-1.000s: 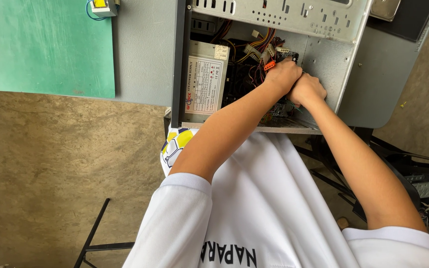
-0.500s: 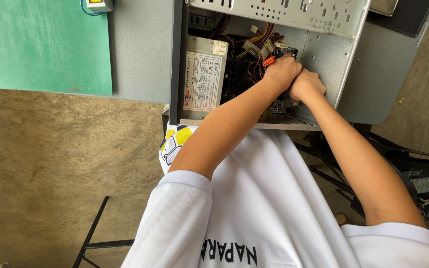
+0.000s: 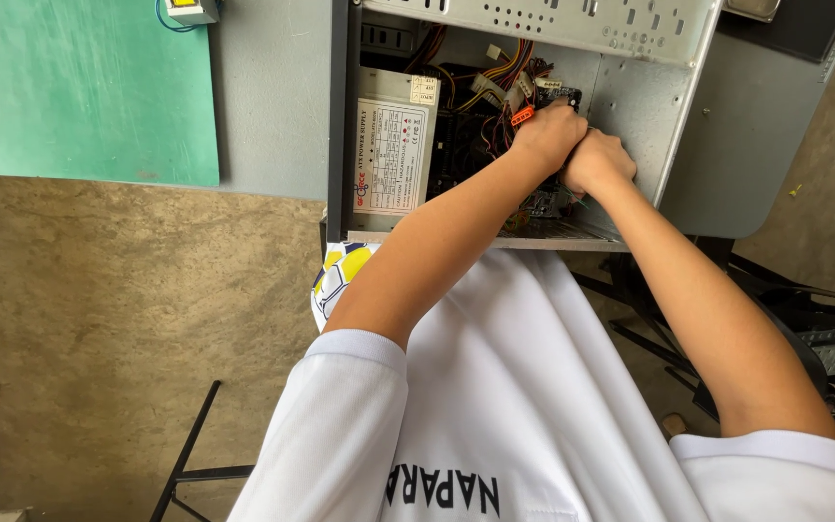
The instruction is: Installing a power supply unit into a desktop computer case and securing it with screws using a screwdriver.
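Both hands are kept deep inside the open computer case [image 3: 649, 106], pressed together beside the bundle of coloured cables [image 3: 495, 77]. The left hand [image 3: 548, 135] is curled shut next to an orange connector [image 3: 522, 116]; the right hand [image 3: 599, 162] is clenched, though what is gripped cannot be told. Since a second ago little has shifted, so the work seems held at one spot. The power supply [image 3: 390, 155] sits untouched to the left.

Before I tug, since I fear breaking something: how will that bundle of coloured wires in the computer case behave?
The coloured wires look thin and looped, so probably floppy and light. Their plastic connectors seem small, so perhaps fragile if yanked.
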